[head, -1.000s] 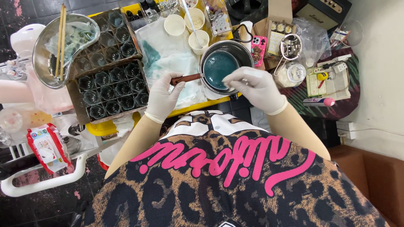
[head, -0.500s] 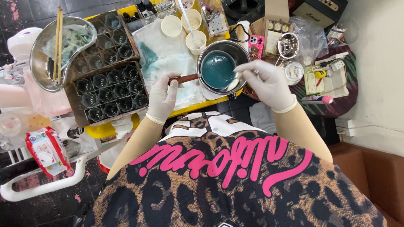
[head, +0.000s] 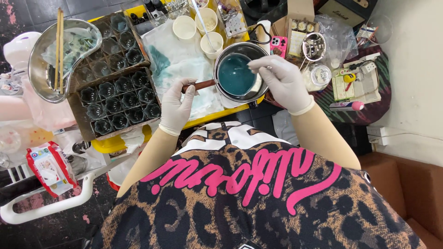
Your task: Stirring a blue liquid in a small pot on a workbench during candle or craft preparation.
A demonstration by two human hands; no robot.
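The left hand (head: pixel 177 105), in a white glove, is closed around the brown wooden handle (head: pixel 199 85) of a small pan (head: pixel 236 74) filled with teal liquid. The small pan sits inside a larger steel pot (head: pixel 254 51), which stands at the near edge of the yellow table (head: pixel 210 118), toward 1 o'clock from the left hand. The right hand (head: pixel 281 83), also gloved, is at 3 o'clock of the pan, its fingers pinched on a thin metal utensil at the pan's rim; the utensil's working end cannot be made out.

At 9 o'clock of the pan lies a stained white cloth (head: pixel 177 57). Further toward 9 o'clock, a cardboard tray of dark glass moulds (head: pixel 119 99) rests on the table. At 11 o'clock of the tray, a kidney-shaped steel basin (head: pixel 40 69) carries wooden chopsticks (head: pixel 57 48). Three white paper cups (head: pixel 184 26) stand at 11 o'clock of the pot. A pink phone (head: pixel 278 46) lies at 2 o'clock.
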